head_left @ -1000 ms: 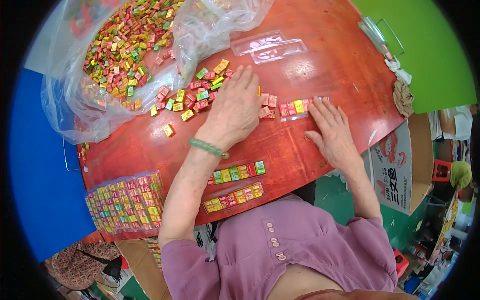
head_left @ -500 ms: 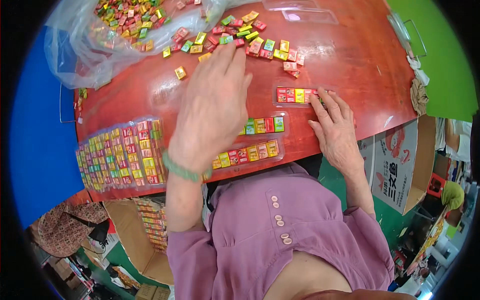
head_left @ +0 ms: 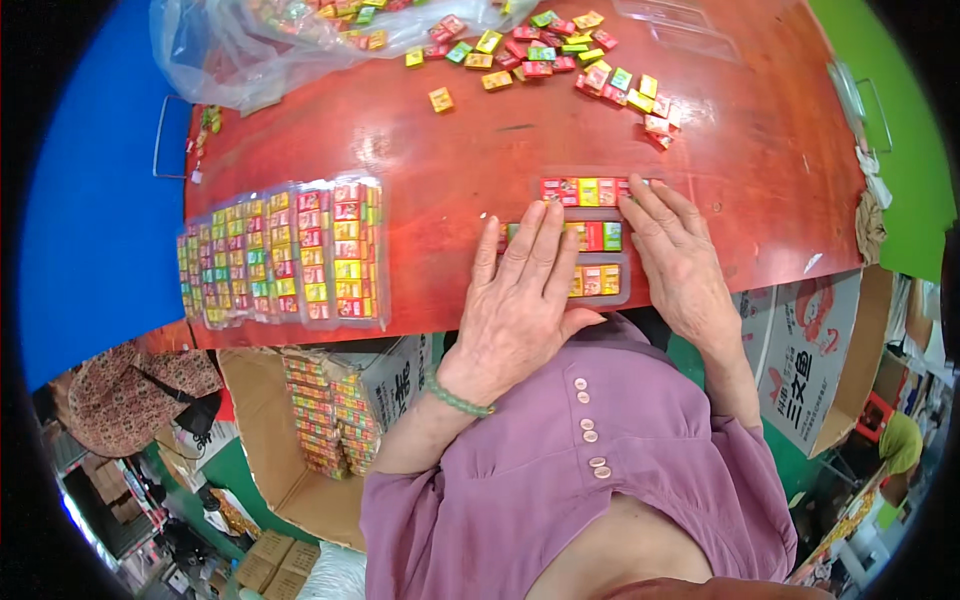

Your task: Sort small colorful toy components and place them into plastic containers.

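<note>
Three clear plastic trays filled with rows of small coloured boxes lie one behind another in front of me. My left hand (head_left: 525, 290) lies palm down with fingers stretched out across the middle row of boxes (head_left: 598, 237) and the near row (head_left: 602, 281), covering their left parts. Its longest fingertips reach the near edge of the far row (head_left: 590, 191). My right hand (head_left: 680, 260) rests its outstretched fingers at the right end of that far row, which they hide. What is under both palms cannot be seen.
Loose little boxes (head_left: 545, 52) are scattered at the back of the red table (head_left: 430, 150), beside a clear plastic bag (head_left: 215, 60) of more. Several filled trays (head_left: 300, 255) stand packed together at left. Empty clear trays (head_left: 690, 28) lie at far right. Cardboard boxes (head_left: 255, 440) flank me below.
My left hand has come back from the loose boxes to the filled trays. My right hand stays at the far tray's right end. The whole view has shifted.
</note>
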{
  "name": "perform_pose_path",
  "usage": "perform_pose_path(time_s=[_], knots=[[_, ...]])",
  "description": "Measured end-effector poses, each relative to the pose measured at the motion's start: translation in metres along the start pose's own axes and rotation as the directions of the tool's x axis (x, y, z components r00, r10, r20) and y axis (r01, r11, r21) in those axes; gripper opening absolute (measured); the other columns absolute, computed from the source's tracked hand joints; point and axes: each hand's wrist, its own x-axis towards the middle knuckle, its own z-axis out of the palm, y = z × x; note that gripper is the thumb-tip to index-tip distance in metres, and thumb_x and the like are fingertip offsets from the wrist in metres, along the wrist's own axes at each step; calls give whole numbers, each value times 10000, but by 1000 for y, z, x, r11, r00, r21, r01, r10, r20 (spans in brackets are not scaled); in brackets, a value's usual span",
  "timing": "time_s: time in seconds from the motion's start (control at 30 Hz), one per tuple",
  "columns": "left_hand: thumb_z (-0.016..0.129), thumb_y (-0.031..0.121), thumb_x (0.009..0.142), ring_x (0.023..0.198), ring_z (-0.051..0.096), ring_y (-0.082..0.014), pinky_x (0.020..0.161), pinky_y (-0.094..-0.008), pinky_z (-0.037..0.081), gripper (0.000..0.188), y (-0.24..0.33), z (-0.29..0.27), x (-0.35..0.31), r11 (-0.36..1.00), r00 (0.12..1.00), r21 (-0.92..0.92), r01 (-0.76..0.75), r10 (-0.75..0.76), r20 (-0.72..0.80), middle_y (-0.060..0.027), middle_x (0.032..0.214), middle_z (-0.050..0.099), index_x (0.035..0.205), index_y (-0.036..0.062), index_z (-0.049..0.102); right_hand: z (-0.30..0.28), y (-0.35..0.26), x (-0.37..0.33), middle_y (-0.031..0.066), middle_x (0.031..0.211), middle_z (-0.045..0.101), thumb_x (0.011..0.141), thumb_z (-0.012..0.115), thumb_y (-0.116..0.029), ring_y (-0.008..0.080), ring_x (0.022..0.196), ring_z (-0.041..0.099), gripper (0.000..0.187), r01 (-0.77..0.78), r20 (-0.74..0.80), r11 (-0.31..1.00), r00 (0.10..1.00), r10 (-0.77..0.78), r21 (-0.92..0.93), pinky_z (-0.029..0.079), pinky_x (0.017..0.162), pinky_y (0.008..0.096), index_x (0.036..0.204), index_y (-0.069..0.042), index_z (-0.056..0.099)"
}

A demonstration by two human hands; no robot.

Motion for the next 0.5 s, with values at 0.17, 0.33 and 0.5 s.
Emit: perform_pose_path(time_s=[0.17, 0.33, 0.5], knots=[[788, 271, 800, 1458, 407, -354, 1194, -574, 296, 611, -5, -1, -10, 999, 997, 23, -34, 36, -72, -189, 1513, 488, 1296, -43, 618, 3, 0, 7, 143, 1486, 538, 946, 600, -6, 364, 1358, 485, 421, 16, -3, 999, 1000, -16, 50, 422, 1132, 441, 1366, -24, 596], [851, 161, 739, 1406, 469, -371, 1139, -553, 396, 638, -7, 2, -10, 998, 994, -36, -43, 40, -103, -163, 1459, 539, 1317, 12, 626, 3, -2, 6, 142, 1479, 542, 927, 605, 22, 357, 1381, 472, 441, 34, -5, 995, 999, -33, 92, 421, 1136, 436, 1366, -20, 594], [847, 169, 744, 1361, 510, -362, 1122, -534, 414, 618, -8, 3, -12, 999, 993, -38, -30, 26, -112, -168, 1410, 568, 1304, 10, 639, 7, -4, 9, 155, 1401, 604, 898, 627, 44, 344, 1359, 522, 462, 62, -56, 975, 997, -51, 214, 449, 1113, 438, 1355, -15, 594]])
